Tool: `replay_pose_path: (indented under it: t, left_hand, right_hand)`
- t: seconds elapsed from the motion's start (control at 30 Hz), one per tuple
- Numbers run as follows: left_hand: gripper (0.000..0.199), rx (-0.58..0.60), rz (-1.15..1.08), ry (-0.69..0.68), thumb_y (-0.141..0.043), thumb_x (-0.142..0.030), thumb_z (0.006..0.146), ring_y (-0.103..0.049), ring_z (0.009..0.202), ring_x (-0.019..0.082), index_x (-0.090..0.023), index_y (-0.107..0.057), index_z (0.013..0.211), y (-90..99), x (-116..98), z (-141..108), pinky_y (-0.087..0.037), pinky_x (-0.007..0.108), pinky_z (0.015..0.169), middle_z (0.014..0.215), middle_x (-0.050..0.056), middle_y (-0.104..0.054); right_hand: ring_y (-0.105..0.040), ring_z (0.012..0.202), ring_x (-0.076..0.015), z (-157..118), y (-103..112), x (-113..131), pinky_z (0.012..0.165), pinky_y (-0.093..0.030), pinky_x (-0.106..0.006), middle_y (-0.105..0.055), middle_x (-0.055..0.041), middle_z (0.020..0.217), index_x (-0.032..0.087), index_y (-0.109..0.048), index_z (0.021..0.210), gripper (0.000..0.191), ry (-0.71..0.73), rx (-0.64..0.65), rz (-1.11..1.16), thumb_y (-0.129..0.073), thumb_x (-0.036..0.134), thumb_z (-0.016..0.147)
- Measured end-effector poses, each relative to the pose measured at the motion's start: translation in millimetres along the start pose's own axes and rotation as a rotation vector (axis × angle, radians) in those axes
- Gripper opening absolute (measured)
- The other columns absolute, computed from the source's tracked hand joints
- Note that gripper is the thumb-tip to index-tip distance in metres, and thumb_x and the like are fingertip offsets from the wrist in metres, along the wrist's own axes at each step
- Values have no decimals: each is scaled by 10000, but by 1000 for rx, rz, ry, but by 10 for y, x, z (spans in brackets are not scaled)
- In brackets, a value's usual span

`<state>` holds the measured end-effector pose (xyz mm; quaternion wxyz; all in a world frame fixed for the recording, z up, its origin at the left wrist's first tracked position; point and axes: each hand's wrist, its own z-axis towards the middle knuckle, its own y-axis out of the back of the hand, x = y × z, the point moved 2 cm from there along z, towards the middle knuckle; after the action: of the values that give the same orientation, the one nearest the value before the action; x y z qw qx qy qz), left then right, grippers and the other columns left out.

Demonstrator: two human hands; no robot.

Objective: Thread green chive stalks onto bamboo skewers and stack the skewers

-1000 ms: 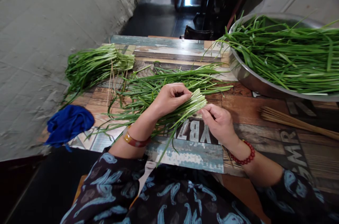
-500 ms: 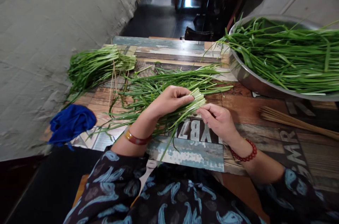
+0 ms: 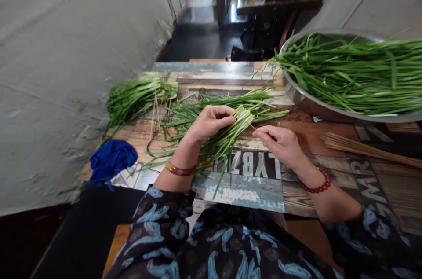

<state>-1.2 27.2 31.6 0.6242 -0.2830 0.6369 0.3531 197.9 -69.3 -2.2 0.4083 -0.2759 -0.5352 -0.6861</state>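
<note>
My left hand [image 3: 214, 122] is closed round a bunch of garlic chives [image 3: 242, 116], its pale cut ends towards the right and green leaves hanging below. Just right of those ends, my right hand [image 3: 280, 140] pinches a thin bamboo skewer [image 3: 253, 127]. Its tip reaches the white stems; how far it goes in cannot be made out. Loose chives [image 3: 184, 116] lie on the table behind and beneath my left hand.
A large metal basin [image 3: 301, 98] full of chives stands at right. A bundle of bamboo skewers [image 3: 365, 147] lies before it. At left are stacked chives [image 3: 132, 98] with skewers and a blue cloth [image 3: 112, 160], beside a wall. The patterned table [image 3: 244, 189] ends before me.
My right hand has drawn slightly away from the stem ends, so a short length of skewer now shows between them. The whole view has shifted a little with my head.
</note>
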Motion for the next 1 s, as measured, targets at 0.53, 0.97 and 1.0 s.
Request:
replay_pose_path:
  t: [0.53,0.97,1.0]
  left_hand:
    - [382,-146,46,-279,-820,-318,658,-629,780,128,-102,-721,956,328,-1178,-251,-470,267,781,864,65,-726]
    - [300,-186,475,-132,-722,-441,690,-649,767,206,-153,-745,770,408,-413,-223,-497,278,712,723,48,-738]
    - [277,-196,490,-130,-723,-433,680,-649,757,211,-163,-745,739,430,-342,-249,-498,278,707,702,48,-737]
  right_hand:
    - [-679,837,-221,648,1021,1633,691,-456,-308,-747,-62,882,213,-739,853,247,519,-337,-544,-527,311,936]
    - [-671,751,-209,554,1635,1997,662,-437,-303,-751,-67,815,201,-750,843,248,534,-625,-756,-542,312,919]
    - [-665,730,-205,559,1678,2021,649,-431,-301,-748,-64,796,202,-752,841,250,526,-648,-766,-542,316,916]
